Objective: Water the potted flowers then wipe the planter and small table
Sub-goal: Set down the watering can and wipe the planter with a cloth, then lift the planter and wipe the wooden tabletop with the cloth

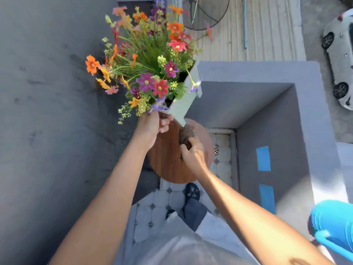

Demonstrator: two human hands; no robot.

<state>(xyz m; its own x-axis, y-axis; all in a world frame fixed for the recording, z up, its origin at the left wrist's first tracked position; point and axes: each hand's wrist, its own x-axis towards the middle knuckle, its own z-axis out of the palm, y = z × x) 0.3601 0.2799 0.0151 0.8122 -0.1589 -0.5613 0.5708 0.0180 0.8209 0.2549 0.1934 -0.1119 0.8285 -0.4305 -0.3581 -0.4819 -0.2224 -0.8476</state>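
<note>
A pale green box planter (182, 107) full of orange, pink and purple flowers (150, 60) is tipped up and lifted off the small round wooden table (166, 155). My left hand (152, 127) grips the planter's near bottom corner. On the tabletop below the planter, my right hand (193, 153) presses a brown cloth (186, 135). A blue watering can (332, 224) stands on the ledge at the lower right.
A dark grey wall (47, 111) runs along the left. A grey parapet ledge (305, 104) with blue tape strips encloses the right. The floor has white tiles and a drain (215, 150). My foot (192, 192) is beside the table. A white car is far below.
</note>
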